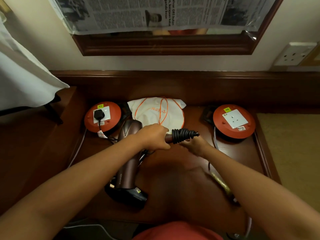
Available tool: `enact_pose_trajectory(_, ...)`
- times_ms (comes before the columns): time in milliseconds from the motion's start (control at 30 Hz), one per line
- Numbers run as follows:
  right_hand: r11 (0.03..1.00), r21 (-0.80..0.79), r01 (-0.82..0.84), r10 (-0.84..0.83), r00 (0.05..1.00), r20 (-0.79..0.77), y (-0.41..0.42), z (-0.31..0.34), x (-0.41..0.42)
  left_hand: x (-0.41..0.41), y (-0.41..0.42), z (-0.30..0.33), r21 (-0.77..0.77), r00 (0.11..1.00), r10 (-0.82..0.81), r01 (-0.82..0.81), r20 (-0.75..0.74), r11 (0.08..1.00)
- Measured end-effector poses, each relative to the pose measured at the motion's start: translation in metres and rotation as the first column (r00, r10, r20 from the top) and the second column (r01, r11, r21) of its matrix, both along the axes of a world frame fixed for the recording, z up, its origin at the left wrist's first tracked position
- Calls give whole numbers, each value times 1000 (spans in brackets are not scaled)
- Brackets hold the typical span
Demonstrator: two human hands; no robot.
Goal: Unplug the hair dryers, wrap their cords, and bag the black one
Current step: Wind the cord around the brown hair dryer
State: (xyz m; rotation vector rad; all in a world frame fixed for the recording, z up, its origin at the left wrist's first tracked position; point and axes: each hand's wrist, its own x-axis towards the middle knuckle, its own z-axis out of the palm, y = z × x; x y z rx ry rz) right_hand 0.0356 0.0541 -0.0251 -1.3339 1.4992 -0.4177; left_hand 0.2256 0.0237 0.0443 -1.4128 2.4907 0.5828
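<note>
Left hand [152, 137] grips the handle of a glossy brown hair dryer [129, 153] at frame centre, while the right hand [194, 145] pinches the black cord [181, 135] coiled tightly round the handle's end; this wrap looks nearly finished. Below it lies a black hair dryer [128, 196], seemingly with its black plug [99, 114] seated in the left orange socket reel [102, 116]. The right orange socket reel [234, 121] is vacant. A white drawstring bag [155, 112] waits behind, unfilled.
</note>
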Motion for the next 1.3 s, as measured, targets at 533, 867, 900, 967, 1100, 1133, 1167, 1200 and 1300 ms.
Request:
enact_pose_trajectory(533, 968, -218, -128, 120, 992, -48, -24, 52, -6, -18, 13, -11, -20, 977, -142, 147, 157, 989)
enact_pose_trajectory(867, 894, -293, -340, 207, 891, -403, 29, 32, -1, -26, 8, -26, 60, 986, -73, 65, 151, 996)
enact_pose_trajectory(900, 878, -314, -361, 200, 873, -445, 32, 30, -2, -28, 8, -27, 69, 986, -71, 61, 151, 996)
enact_pose_trajectory(967, 849, -359, -387, 182, 853, -490, 34, 30, -4, -30, 10, -30, 82, 989, -62, 51, 135, 995)
enact_pose_trajectory(1100, 783, -453, -427, 193, 858, -475, 37, 27, -11, -28, 14, -34, 73, 993, -51, 44, 102, 996)
enact_pose_trajectory(1133, 752, -494, -436, 185, 860, -476, 37, 26, -12, -27, 14, -32, 69, 996, -32, 27, 84, 997)
enact_pose_trajectory(1167, 725, -533, -436, 171, 864, -474, 38, 26, -14, -26, 14, -29, 68, 998, -8, 4, 58, 998)
enact_pose_trajectory(1200, 707, -563, -429, 157, 870, -467, 38, 26, -15, -24, 14, -24, 55, 1000, 9, -10, 26, 998)
enact_pose_trajectory(1300, 711, -598, -371, 118, 901, -418, 38, 30, -22, -10, 22, -6, -120, 993, 60, -72, -97, 990)
